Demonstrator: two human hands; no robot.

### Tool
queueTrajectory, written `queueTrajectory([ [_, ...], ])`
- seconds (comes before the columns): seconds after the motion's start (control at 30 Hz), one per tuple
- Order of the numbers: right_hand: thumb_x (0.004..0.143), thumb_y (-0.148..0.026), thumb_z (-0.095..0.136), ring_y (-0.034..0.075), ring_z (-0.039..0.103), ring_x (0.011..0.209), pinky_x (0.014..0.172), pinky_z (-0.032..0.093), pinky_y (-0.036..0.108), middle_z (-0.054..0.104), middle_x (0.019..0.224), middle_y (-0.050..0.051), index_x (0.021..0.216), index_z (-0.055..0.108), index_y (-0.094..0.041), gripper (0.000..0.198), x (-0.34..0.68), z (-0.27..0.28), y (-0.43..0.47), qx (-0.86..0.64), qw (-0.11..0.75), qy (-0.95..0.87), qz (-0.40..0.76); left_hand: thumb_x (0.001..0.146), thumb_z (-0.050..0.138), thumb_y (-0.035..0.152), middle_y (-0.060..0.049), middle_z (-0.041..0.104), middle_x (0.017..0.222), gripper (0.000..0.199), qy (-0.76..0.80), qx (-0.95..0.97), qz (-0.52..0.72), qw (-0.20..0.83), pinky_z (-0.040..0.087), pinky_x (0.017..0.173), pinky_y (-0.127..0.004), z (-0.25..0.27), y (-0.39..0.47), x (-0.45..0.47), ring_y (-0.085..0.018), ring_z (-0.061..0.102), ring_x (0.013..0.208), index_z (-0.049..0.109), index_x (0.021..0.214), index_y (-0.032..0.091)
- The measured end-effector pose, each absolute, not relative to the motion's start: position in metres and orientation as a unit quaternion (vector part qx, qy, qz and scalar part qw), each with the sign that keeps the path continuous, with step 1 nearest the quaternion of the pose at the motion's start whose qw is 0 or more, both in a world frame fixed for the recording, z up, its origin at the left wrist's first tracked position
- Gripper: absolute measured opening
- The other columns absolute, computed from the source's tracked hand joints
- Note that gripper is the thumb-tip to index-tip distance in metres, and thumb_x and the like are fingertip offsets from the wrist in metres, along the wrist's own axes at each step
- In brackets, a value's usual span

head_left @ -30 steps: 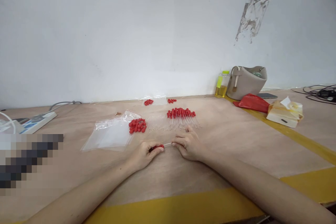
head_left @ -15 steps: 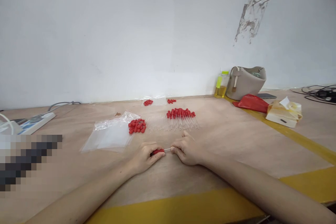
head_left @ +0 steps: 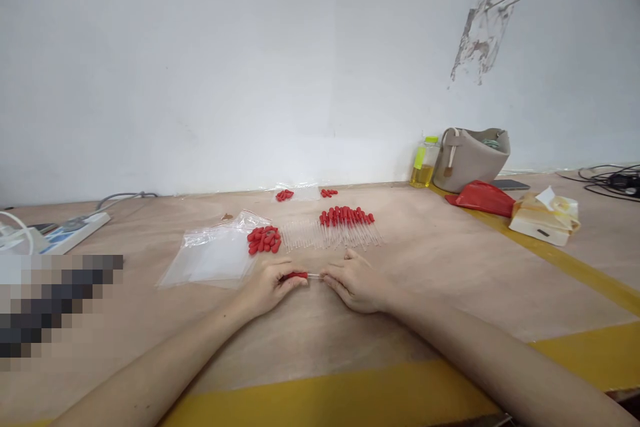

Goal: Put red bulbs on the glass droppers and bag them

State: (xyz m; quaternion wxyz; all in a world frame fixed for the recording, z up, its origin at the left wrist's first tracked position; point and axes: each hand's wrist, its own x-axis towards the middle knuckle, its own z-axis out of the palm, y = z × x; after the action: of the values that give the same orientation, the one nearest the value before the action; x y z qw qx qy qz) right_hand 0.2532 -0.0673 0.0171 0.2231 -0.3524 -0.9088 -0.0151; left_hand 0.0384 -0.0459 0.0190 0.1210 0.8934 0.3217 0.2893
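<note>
My left hand (head_left: 274,284) is closed around a red rubber dropper bulb (head_left: 299,275). A clear dropper tube (head_left: 313,276) runs from the bulb's mouth to my right hand (head_left: 356,282), whose thumb and fingers pinch its other end. Both hands are low over the table, a short gap apart. Just beyond them lie a heap of loose red bulbs (head_left: 263,240), a row of bare clear tubes (head_left: 301,235) and a row of droppers with red bulbs on top (head_left: 347,217).
Clear zip bags (head_left: 215,257) lie left of the loose bulbs. Small groups of red pieces (head_left: 285,195) are near the wall. A power strip (head_left: 75,233) stands at left. At right are a bottle (head_left: 423,163), a grey bag (head_left: 470,160), a red pouch (head_left: 483,198) and a tissue pack (head_left: 544,217).
My left hand has shifted slightly left and away from me with the bulb. The tube now lies nearly level between both hands. The view has moved a little.
</note>
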Motion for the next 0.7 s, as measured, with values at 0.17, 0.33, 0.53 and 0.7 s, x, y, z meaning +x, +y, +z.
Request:
queueTrajectory([
  [0.17,0.08,-0.017,0.043,0.015,0.057,0.074,0.07,0.038,0.029,0.066,0.082,0.004,0.086,0.063,-0.02,0.021,0.261,0.019,-0.056,-0.419,0.309,-0.853,0.047,0.078,0.056,0.033,-0.006,0.055,0.105,0.037,0.367,0.86,0.352,0.036,0.039,0.085,-0.035,0.017,-0.035,0.025,-0.022,0.05,0.098,0.052,0.113,0.023],
  [0.33,0.071,-0.024,0.049,0.013,0.057,0.058,0.054,0.04,0.021,0.063,0.061,0.002,0.065,0.061,-0.015,0.015,0.281,0.028,-0.012,-0.558,0.362,-0.724,0.183,0.076,0.056,0.03,-0.006,0.056,0.1,0.02,0.445,0.815,0.359,-0.089,0.037,0.086,-0.04,0.014,-0.01,0.001,-0.025,0.048,0.098,0.061,0.094,0.022],
  [0.53,0.066,-0.029,0.049,0.011,0.051,0.05,0.046,0.034,0.019,0.052,0.047,-0.001,0.044,0.048,-0.018,0.026,0.277,0.042,0.023,-0.69,0.301,-0.639,0.155,0.074,0.056,0.034,-0.006,0.056,0.1,0.022,0.518,0.775,0.337,-0.133,0.037,0.084,-0.04,0.005,0.011,-0.021,-0.026,0.048,0.096,0.063,0.091,0.022],
  [0.7,0.064,-0.025,0.05,0.013,0.053,0.055,0.047,0.033,0.02,0.054,0.053,0.002,0.049,0.052,-0.018,0.017,0.26,0.04,0.033,-0.724,0.284,-0.612,0.142,0.074,0.055,0.034,-0.005,0.057,0.098,0.023,0.51,0.785,0.331,-0.118,0.039,0.082,-0.038,0.001,0.013,-0.023,-0.025,0.05,0.095,0.062,0.092,0.021],
])
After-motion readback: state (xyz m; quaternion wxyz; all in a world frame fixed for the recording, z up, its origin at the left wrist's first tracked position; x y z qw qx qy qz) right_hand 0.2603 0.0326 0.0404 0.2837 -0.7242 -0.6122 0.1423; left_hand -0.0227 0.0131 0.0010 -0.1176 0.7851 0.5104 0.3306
